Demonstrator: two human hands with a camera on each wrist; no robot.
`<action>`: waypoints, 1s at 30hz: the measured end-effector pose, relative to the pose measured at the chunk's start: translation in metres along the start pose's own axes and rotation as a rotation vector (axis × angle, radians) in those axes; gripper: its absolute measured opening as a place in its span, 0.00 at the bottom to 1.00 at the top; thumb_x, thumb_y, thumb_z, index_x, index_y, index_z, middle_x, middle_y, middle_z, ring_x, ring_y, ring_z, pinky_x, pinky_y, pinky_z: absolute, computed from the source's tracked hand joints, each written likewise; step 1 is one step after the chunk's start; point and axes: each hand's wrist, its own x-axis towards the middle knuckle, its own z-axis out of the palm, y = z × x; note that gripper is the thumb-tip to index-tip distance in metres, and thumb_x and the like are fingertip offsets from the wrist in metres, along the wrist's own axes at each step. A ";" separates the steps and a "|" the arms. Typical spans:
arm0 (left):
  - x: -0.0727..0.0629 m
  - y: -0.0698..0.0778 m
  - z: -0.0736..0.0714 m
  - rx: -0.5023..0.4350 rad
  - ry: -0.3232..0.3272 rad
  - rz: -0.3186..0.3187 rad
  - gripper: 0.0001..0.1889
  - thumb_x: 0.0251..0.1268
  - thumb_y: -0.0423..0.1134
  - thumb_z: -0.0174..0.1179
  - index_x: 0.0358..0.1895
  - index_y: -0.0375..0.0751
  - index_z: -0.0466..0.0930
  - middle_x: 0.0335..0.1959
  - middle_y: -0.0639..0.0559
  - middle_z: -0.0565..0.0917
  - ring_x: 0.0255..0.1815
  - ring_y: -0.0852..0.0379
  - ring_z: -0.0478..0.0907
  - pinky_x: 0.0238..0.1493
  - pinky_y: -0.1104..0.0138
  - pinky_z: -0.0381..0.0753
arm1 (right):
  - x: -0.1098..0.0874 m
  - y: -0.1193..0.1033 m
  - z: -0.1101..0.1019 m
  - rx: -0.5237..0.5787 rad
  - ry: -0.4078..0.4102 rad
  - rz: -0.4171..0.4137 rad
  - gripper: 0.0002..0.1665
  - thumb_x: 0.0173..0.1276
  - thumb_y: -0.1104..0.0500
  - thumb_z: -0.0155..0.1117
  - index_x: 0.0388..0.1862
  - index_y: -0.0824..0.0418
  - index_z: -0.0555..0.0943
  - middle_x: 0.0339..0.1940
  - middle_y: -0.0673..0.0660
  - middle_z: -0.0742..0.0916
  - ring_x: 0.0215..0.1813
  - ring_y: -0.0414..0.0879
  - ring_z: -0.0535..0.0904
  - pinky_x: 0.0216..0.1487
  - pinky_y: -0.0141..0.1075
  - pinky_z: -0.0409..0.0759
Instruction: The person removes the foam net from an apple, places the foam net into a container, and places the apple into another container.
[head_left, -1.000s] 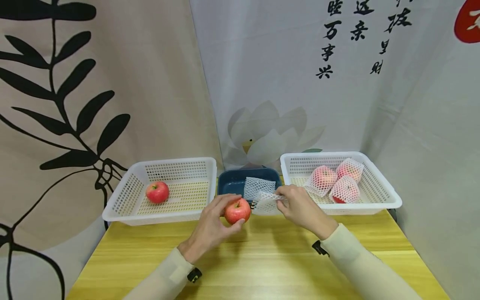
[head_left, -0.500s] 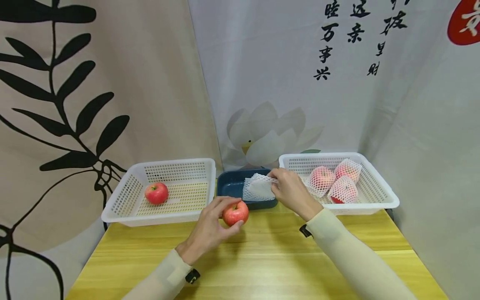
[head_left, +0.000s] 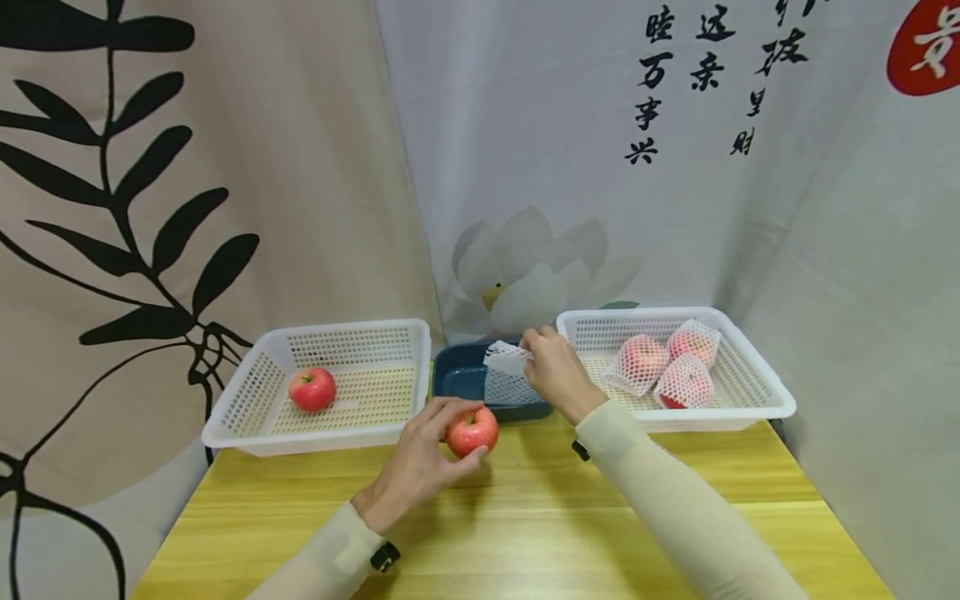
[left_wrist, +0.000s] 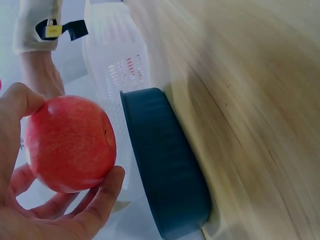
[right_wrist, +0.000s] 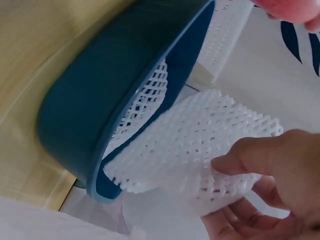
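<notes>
My left hand (head_left: 420, 460) grips a red apple (head_left: 472, 432) just above the table, thumb and fingers on its sides. In the left wrist view the apple (left_wrist: 72, 145) looks bare. My right hand (head_left: 557, 372) pinches a white foam fruit net (right_wrist: 185, 142) by its edge, thumb on one side and fingers on the other. This net hangs flat over the rim of a dark blue bin (head_left: 459, 382). Inside the bin lies more white netting (right_wrist: 142, 105), partly hidden by the held net.
To the left, a white plastic basket (head_left: 337, 437) contains one bare apple (head_left: 312, 389). On the right, another white basket (head_left: 757, 414) has three apples (head_left: 643, 360) in foam nets. A wooden table (head_left: 517, 517) lies under everything, with a printed cloth (head_left: 315, 167) behind.
My right hand has carried the foam net left and away from me, from beside the held apple to over the blue bin. The left hand keeps its grip on the apple, nearly still.
</notes>
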 end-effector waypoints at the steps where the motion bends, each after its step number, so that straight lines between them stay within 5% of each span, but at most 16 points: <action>1: 0.000 0.000 0.000 -0.002 0.000 0.002 0.32 0.69 0.42 0.85 0.75 0.54 0.87 0.70 0.50 0.86 0.63 0.52 0.88 0.58 0.70 0.94 | 0.001 -0.001 0.002 -0.007 -0.005 0.010 0.13 0.72 0.75 0.72 0.54 0.69 0.90 0.50 0.68 0.91 0.48 0.63 0.91 0.51 0.55 0.95; 8: -0.001 -0.003 0.001 -0.008 0.003 0.016 0.32 0.68 0.42 0.85 0.75 0.53 0.87 0.68 0.50 0.86 0.62 0.53 0.89 0.56 0.70 0.94 | 0.006 -0.005 0.020 -0.151 -0.010 -0.018 0.09 0.77 0.73 0.74 0.52 0.67 0.89 0.49 0.67 0.89 0.47 0.63 0.91 0.48 0.53 0.96; 12: -0.001 -0.004 0.000 -0.003 0.002 0.000 0.32 0.69 0.43 0.85 0.76 0.54 0.87 0.69 0.51 0.86 0.62 0.53 0.89 0.57 0.69 0.94 | 0.001 -0.006 0.032 -0.226 -0.132 -0.070 0.08 0.81 0.71 0.73 0.55 0.66 0.89 0.49 0.65 0.88 0.48 0.61 0.88 0.47 0.50 0.96; 18: -0.001 -0.005 -0.001 -0.003 -0.010 -0.011 0.32 0.70 0.45 0.84 0.76 0.55 0.86 0.69 0.52 0.86 0.63 0.55 0.88 0.59 0.68 0.95 | -0.008 -0.006 0.037 -0.142 -0.277 -0.047 0.03 0.79 0.69 0.74 0.42 0.64 0.92 0.39 0.61 0.87 0.40 0.55 0.86 0.41 0.47 0.91; 23: -0.003 -0.005 0.000 0.001 -0.007 -0.020 0.32 0.70 0.44 0.84 0.76 0.56 0.86 0.68 0.52 0.86 0.61 0.55 0.87 0.57 0.69 0.94 | -0.010 -0.004 0.036 -0.056 -0.358 -0.036 0.20 0.88 0.54 0.71 0.30 0.57 0.87 0.28 0.53 0.85 0.31 0.46 0.80 0.37 0.43 0.83; 30: -0.003 -0.003 -0.001 -0.004 0.004 -0.004 0.32 0.68 0.44 0.85 0.75 0.54 0.87 0.67 0.51 0.87 0.60 0.55 0.88 0.55 0.69 0.94 | -0.018 0.003 0.040 -0.065 -0.488 -0.004 0.27 0.99 0.43 0.49 0.44 0.53 0.88 0.35 0.54 0.91 0.47 0.53 0.92 0.55 0.55 0.92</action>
